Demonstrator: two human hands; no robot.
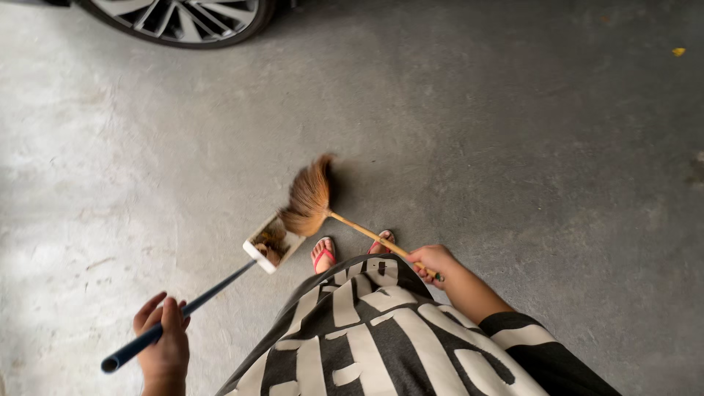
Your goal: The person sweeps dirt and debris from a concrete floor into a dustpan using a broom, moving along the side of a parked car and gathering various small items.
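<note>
My left hand grips the dark blue long handle of a white dustpan that holds brown debris and rests on the concrete floor. My right hand is closed around the wooden stick of a brown grass broom. The broom's bristles sit right at the dustpan's far edge, slightly blurred. My feet in red sandals stand just behind the dustpan. A grey and cream patterned shirt fills the lower middle of the view.
A car wheel with a silver rim stands at the top left. Grey concrete floor spreads all around. One small yellow leaf lies at the far right.
</note>
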